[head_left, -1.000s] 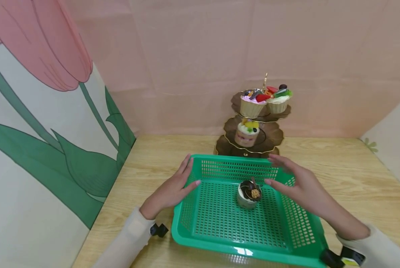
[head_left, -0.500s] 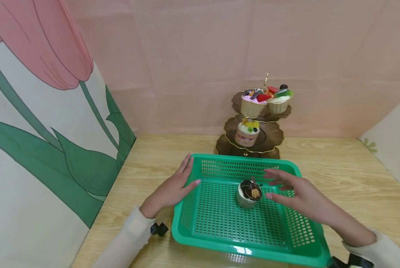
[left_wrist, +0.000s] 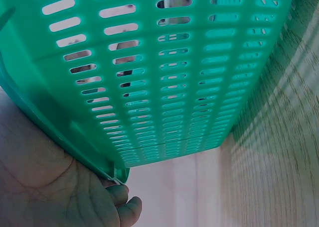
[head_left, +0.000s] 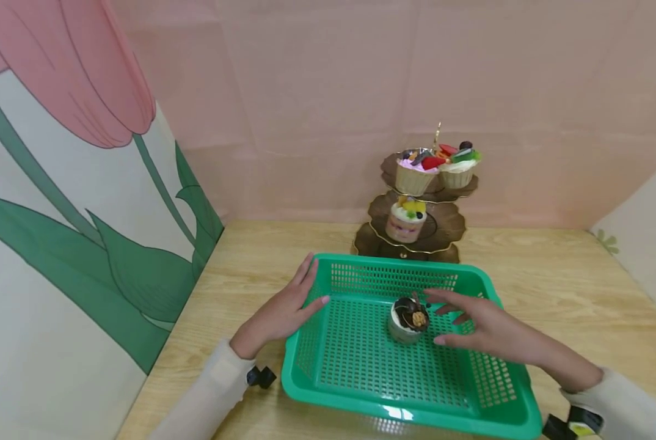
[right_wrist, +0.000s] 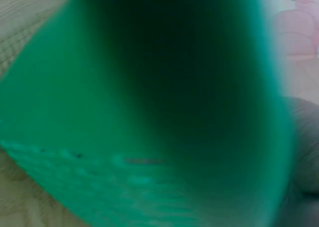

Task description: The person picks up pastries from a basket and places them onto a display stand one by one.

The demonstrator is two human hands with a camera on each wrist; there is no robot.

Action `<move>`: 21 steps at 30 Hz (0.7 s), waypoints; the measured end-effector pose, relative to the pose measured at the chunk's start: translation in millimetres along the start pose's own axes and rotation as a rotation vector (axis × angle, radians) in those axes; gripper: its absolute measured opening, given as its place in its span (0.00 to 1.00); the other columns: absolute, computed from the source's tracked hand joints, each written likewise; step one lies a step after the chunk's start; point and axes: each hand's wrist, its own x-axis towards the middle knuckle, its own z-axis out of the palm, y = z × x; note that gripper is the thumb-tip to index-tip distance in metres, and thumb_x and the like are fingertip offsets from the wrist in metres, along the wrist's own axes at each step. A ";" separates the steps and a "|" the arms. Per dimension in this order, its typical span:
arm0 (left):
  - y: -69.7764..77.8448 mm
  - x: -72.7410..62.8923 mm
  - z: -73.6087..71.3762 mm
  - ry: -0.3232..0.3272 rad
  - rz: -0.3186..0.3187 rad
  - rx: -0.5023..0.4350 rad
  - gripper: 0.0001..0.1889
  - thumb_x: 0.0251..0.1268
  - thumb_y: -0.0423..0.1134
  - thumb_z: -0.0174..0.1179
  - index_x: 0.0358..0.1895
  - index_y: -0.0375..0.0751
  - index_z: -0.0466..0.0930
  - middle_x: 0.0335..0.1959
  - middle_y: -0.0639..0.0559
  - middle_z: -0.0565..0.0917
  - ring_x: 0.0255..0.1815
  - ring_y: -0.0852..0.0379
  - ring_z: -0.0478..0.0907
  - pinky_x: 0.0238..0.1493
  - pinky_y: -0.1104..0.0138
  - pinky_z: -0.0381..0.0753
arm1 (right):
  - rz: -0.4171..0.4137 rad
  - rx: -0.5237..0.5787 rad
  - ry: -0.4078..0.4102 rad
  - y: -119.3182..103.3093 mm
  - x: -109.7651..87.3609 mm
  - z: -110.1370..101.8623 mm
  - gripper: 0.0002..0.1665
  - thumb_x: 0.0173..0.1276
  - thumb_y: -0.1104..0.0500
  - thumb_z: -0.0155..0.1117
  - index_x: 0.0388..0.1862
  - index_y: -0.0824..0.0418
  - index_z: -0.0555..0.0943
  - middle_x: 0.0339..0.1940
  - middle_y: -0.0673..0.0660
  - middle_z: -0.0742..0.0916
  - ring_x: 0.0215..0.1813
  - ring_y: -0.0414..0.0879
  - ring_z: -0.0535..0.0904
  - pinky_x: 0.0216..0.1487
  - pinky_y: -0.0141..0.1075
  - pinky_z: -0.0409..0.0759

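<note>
Head view: a green basket (head_left: 361, 379) sits on a wooden table (head_left: 553, 275), its long axis running roughly toward the tiered stand (head_left: 443, 223) just behind its far rim. The stand carries three cupcakes (head_left: 413, 174) on its upper tiers. A small dark-topped cake (head_left: 408, 318) stands upright inside the basket, near the middle toward the far side. The left hand (head_left: 284, 311) lies flat against the basket's left wall, fingers straight, thumb over the rim. The right hand (head_left: 482, 327) reaches in over the right wall, fingers spread and relaxed just beside the cake; whether they touch it cannot be told. Painted tulip panels stand to the left.

Left wrist view: the slotted basket wall (left_wrist: 164, 77) fills the frame, with the palm (left_wrist: 55, 187) pressed to its rim and the table below.

Right wrist view: a blurred green wall (right_wrist: 149, 112) blocks nearly everything.
</note>
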 end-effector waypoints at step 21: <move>1.0 0.6 -0.3 -0.008 -0.019 0.013 0.43 0.80 0.66 0.39 0.83 0.47 0.31 0.81 0.64 0.22 0.81 0.50 0.49 0.71 0.52 0.68 | 0.005 -0.197 0.073 16.1 15.3 24.9 0.52 0.61 0.50 0.79 0.78 0.63 0.64 0.59 0.58 0.85 0.53 0.53 0.85 0.41 0.41 0.84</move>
